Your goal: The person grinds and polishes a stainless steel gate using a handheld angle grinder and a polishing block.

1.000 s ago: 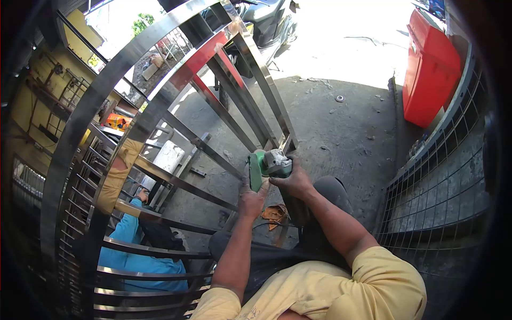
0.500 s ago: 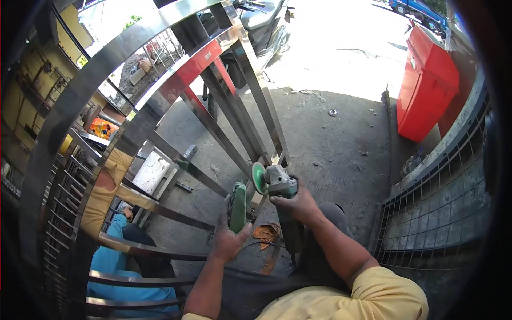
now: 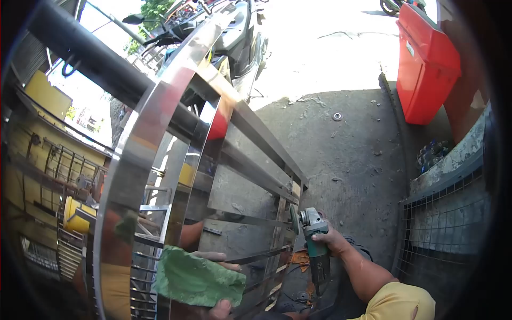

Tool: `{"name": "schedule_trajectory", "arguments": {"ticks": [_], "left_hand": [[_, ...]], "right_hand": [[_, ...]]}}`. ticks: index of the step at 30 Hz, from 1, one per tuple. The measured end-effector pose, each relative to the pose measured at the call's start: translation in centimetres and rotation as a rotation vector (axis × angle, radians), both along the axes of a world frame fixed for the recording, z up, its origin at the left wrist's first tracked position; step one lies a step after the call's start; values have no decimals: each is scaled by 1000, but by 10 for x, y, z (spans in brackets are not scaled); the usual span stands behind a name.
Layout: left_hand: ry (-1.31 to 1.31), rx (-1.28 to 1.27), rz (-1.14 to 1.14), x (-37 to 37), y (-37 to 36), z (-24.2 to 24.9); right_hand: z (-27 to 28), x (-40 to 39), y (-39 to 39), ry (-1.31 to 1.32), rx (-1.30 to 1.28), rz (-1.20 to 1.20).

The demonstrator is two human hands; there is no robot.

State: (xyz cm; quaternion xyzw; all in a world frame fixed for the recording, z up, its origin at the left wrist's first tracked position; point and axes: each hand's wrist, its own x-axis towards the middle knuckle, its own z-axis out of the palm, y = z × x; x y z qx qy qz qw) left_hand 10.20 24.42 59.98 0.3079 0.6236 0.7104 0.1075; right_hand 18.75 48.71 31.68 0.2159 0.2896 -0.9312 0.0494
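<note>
A rough green bar of polishing compound (image 3: pixel 200 277) fills the lower middle of the view, close to the camera. My left hand (image 3: pixel 216 257) is closed around it, fingers along the top edge and thumb below. Beside it stands a shiny metal frame (image 3: pixel 141 144) with flat bars, tilted across the left half. My right hand (image 3: pixel 335 240) grips an angle grinder (image 3: pixel 319 253) by its green body, head up. The grinder's disc (image 3: pixel 295 220) is turned edge-on, near the ends of the frame's bars.
A red bin (image 3: pixel 426 69) stands at the upper right, above a wire mesh panel (image 3: pixel 448 224). Motorcycles (image 3: pixel 234 42) are parked beyond the frame. An orange cloth (image 3: pixel 300 260) lies beside the grinder. A small ring (image 3: pixel 337 116) rests on the concrete floor (image 3: pixel 352 154).
My left hand has brought the green bar left and nearer to the camera, against the frame. The grinder has shifted right and down. The view has turned; the person in blue is out of sight.
</note>
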Motion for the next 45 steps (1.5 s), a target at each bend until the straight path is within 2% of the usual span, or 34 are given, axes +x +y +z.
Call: {"name": "schedule_trajectory", "arguments": {"ticks": [3,4,6,7,8,11,12,15,17,21,24,30,35,39,45], "left_hand": [[127,8,-137,-24,8,78],[132,111,153,-5,57,123],[545,-355,317,-37,38,180],[529,-345,413,-42,62,205],[539,-384,382,-57,73,231],[569,-536,350,-131,119,296],[486,-509,287,-153,147,305],[180,-359,145,-226,194,288],[61,-218,234,-257,204,245],[-78,-161,259,-232,177,193],[-185,-171,248,-214,149,195],[-172,-345,147,-222,145,198],[-250,-358,49,-226,157,205],[-148,-459,115,-221,157,206],[139,-802,151,-211,175,208]], "right_hand": [[21,14,1,-144,108,-113],[22,18,-4,-141,121,-174],[99,26,3,-179,33,-228],[120,33,3,-204,7,-248],[127,35,-1,-231,46,-266],[168,25,15,-248,446,-137],[182,16,20,-245,435,-118],[216,-27,36,-214,446,-74],[234,-57,46,-177,494,-32],[252,-108,57,-76,550,29],[256,-140,59,-70,550,73],[260,-172,68,-57,482,54],[257,-185,83,-42,462,85],[249,-191,91,-58,361,58],[253,-187,99,47,355,99]]}}
